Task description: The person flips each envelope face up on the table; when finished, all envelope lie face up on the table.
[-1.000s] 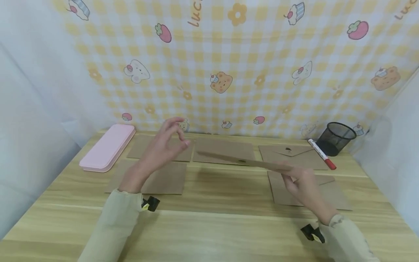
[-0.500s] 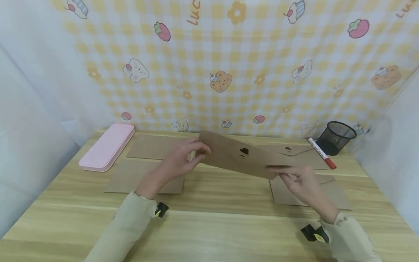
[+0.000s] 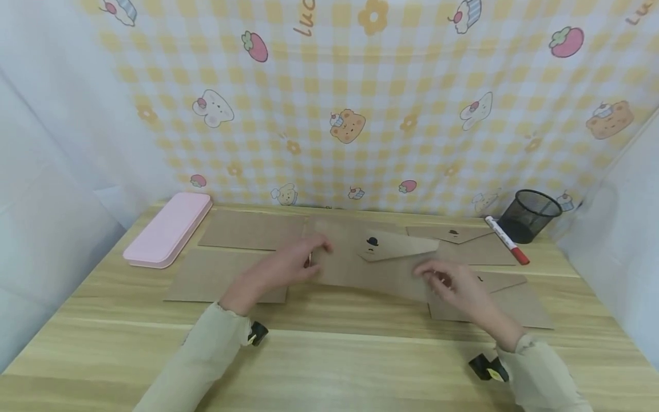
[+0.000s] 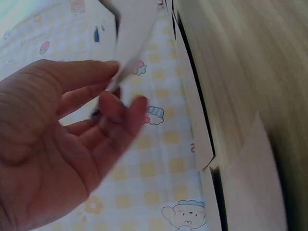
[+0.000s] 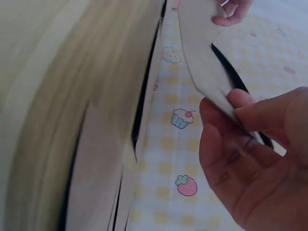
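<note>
Envelope, in the head view: held up toward the worktop's back edge. Left wrist view: your left hand pinches one end. Right wrist view: your right hand pinches the other (lightly, lest it crease); hold both ends level.

Cut-off lettering on the checked cloth reads "luc".
</note>
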`<action>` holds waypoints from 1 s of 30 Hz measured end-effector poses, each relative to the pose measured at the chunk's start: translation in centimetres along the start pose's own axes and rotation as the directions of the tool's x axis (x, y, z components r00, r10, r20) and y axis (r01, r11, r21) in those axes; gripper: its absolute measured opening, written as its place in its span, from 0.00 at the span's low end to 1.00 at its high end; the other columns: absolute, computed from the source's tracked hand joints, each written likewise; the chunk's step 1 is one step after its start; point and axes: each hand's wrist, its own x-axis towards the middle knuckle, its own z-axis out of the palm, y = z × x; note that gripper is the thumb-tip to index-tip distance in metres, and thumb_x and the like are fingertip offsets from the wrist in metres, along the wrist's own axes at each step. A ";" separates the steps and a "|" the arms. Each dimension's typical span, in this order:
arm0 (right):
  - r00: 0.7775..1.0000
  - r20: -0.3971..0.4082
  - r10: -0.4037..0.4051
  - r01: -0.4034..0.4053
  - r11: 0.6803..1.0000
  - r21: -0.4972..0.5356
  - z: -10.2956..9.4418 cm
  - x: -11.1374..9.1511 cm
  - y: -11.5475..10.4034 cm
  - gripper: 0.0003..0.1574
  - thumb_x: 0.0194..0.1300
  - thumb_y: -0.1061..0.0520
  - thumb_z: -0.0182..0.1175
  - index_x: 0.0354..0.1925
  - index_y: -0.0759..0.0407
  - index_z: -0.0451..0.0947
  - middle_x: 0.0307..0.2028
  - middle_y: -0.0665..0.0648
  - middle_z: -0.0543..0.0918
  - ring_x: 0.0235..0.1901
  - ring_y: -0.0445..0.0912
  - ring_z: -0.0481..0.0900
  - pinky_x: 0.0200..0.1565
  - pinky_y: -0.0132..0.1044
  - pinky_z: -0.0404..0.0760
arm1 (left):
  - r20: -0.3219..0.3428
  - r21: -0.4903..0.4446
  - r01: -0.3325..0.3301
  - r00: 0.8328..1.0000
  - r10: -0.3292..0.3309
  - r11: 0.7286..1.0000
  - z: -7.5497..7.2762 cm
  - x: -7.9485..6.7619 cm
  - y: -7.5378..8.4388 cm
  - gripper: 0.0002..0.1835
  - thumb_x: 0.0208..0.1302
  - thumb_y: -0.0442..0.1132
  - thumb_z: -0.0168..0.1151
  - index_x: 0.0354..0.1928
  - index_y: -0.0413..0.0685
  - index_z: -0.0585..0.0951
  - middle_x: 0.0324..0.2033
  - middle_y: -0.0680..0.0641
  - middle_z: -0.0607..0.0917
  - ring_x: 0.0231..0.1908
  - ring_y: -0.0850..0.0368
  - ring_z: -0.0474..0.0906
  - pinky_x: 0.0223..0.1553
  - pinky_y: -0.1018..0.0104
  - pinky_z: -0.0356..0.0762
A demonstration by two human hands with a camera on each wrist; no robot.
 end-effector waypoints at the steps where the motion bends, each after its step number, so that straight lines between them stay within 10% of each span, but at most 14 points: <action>1: 1.000 0.015 0.015 -0.014 0.999 -0.029 0.2 0.0 0.1 0.17 0.57 0.76 0.55 0.42 0.62 0.80 0.33 0.54 0.83 0.19 0.35 0.70 0.20 0.30 0.72 | 0.034 0.011 -0.003 0.999 0.003 1.000 0.2 0.0 -0.1 0.18 0.58 0.27 0.60 0.51 0.42 0.74 0.43 0.48 0.78 0.24 0.61 0.67 0.30 0.68 0.71; 10: 0.948 0.270 0.169 -0.135 0.981 -0.141 1.2 -0.5 0.6 0.29 0.57 0.58 0.66 0.56 0.56 0.71 0.31 0.46 0.73 0.20 0.35 0.66 0.21 0.30 0.69 | 0.236 0.098 0.114 0.962 -0.134 0.989 1.4 -0.5 0.7 0.25 0.57 0.32 0.64 0.59 0.49 0.75 0.51 0.52 0.77 0.23 0.62 0.67 0.29 0.68 0.70; 20: 0.948 0.225 0.226 -0.153 0.942 -0.299 3.0 0.6 -0.3 0.25 0.54 0.52 0.68 0.50 0.55 0.77 0.46 0.52 0.81 0.42 0.47 0.78 0.42 0.45 0.76 | 0.274 0.144 0.160 0.942 -0.195 0.976 1.8 -0.6 0.4 0.25 0.57 0.32 0.64 0.58 0.48 0.76 0.56 0.49 0.75 0.30 0.60 0.70 0.39 0.65 0.69; 30: 0.885 0.284 0.370 -0.280 0.908 -0.310 3.7 0.9 -0.5 0.33 0.58 0.49 0.65 0.59 0.55 0.68 0.46 0.61 0.80 0.39 0.50 0.79 0.46 0.50 0.74 | 0.282 0.173 0.210 0.926 -0.253 0.962 2.2 -0.5 0.1 0.25 0.58 0.31 0.63 0.59 0.48 0.75 0.59 0.48 0.74 0.55 0.54 0.69 0.55 0.59 0.65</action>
